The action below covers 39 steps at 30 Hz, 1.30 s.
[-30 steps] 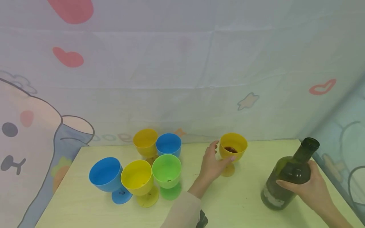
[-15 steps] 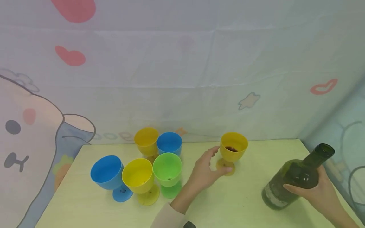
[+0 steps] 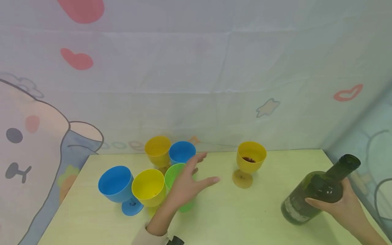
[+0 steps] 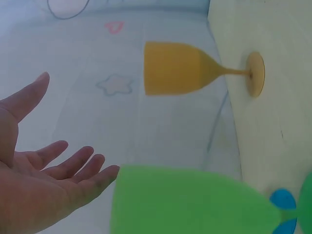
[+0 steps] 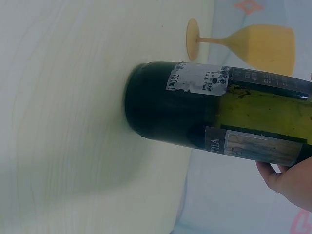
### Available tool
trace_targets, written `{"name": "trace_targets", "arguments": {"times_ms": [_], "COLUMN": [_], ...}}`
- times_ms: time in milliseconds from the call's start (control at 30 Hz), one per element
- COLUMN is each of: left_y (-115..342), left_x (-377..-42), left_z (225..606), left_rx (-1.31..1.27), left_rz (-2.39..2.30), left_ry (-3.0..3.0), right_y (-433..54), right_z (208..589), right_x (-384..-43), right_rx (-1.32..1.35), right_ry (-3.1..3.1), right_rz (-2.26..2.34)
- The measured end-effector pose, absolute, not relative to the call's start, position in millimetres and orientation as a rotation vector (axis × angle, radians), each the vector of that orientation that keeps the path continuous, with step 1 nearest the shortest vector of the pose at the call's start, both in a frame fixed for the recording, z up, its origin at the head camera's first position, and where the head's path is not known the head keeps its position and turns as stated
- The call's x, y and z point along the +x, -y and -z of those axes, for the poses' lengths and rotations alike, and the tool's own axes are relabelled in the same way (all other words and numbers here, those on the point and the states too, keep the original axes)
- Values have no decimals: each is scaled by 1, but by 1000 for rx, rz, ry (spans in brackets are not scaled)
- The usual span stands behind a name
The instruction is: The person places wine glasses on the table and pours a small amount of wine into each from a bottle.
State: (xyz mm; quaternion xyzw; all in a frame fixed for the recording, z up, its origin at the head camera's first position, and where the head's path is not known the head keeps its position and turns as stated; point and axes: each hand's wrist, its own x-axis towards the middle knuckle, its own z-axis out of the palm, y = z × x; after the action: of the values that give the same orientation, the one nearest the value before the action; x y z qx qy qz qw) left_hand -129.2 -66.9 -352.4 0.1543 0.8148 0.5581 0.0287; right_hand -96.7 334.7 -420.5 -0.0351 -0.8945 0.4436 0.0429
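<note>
A dark green wine bottle [image 3: 312,194] leans toward the right, with my right hand [image 3: 343,207] wrapped round its body. Its torn label [image 5: 200,78] and dark liquid show in the right wrist view. My left hand [image 3: 186,183] holds nothing, fingers spread, over the green goblet [image 3: 173,172], which it partly hides. In the left wrist view its fingertips come right at the rim of that green goblet [image 4: 185,200]. Apart from the others stands a yellow goblet [image 3: 248,166] with a little dark liquid in the bottom, between my two hands.
At the left of the pale table [image 3: 92,221] stand a blue goblet [image 3: 116,187], a yellow goblet [image 3: 148,189], a darker yellow goblet [image 3: 157,151] and a second blue goblet [image 3: 182,152]. A printed cloth [image 3: 199,78] hangs behind the table's back edge.
My left hand has let go of the yellow goblet with liquid and moved left over the green one. The bottle in my right hand has tilted further right.
</note>
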Motion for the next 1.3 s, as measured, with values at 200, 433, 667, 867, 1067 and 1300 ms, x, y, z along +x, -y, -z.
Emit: {"name": "trace_targets", "arguments": {"times_ms": [200,433,667,867,1067,1300], "left_y": [94,119,127,129,128,124], "left_x": [-121,-116,-114,-116,-117,-118], "left_z": [345,346,348,350,351,347], "left_rx": [335,233,175,186,194,214], "left_rz": [-1668,-1596,-1504,-1462,-1430,-1389], "left_ry": [-2570,-2635,-2679,-2722,-2719,-2717], "right_y": [-334,-334,-334,-334,-333,-333], "right_z": [420,419,421,422,423,424], "right_x": [-96,-96,-97,-97,-97,-97], "right_rx": [-104,-112,-86,-87,-94,-82], "right_ry": [2723,2718,2699,2702,2697,2674], "right_rz": [-1383,-1386,-1363,-1351,-1345,-1345]}}
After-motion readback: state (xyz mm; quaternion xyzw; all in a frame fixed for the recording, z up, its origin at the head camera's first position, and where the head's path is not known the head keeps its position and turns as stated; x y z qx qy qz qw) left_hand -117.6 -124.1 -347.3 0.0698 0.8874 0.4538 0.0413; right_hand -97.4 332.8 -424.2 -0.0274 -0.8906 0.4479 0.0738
